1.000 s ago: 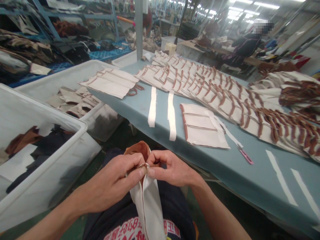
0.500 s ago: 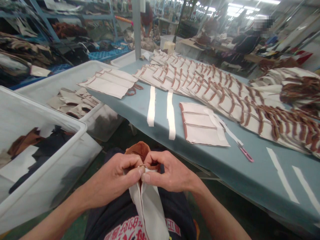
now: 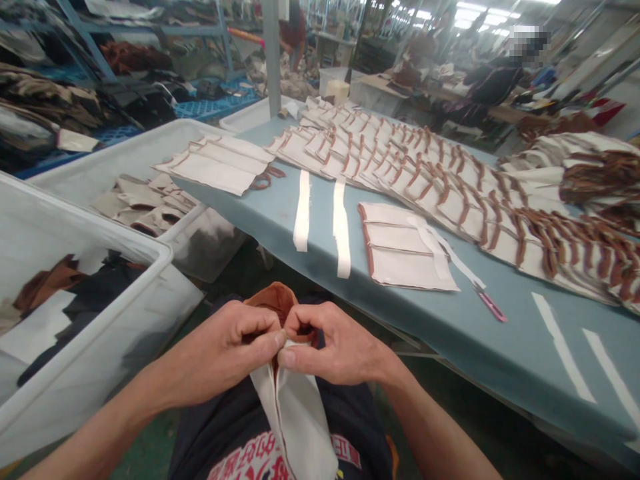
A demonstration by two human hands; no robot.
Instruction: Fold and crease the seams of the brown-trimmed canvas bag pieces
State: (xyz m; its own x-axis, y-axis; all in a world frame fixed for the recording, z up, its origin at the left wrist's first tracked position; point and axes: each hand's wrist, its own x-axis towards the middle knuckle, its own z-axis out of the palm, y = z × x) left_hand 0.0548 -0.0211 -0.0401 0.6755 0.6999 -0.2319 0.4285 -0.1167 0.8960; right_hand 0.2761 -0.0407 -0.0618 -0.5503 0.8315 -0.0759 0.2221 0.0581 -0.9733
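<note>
A sewn fabric piece (image 3: 303, 407), off-white outside with brown inside its opening, hangs over my lap. My left hand (image 3: 245, 343) pinches its upper edge between thumb and forefinger. Right beside it, my right hand (image 3: 325, 343) pinches the same edge, the two thumb tips nearly touching. A dark seam runs down the piece below my fingers. The exact spot being pinched is partly hidden by the fingertips. Beyond my hands, a flat off-white panel with brown trim (image 3: 400, 250) lies on the table, with a white strip across it.
The blue-green table (image 3: 320, 267) bears long overlapping rows of similar panels (image 3: 425, 173), white strips (image 3: 343, 230) and a small pink-handled tool (image 3: 493, 305). White plastic bins (image 3: 165, 250) with fabric pieces stand at left. A seated person (image 3: 500, 80) is in the far background.
Both hands stay at the opening's edge; the fingertips have shifted slightly left and closed over the edge that showed between them. The fabric's lower part spreads a little wider.
</note>
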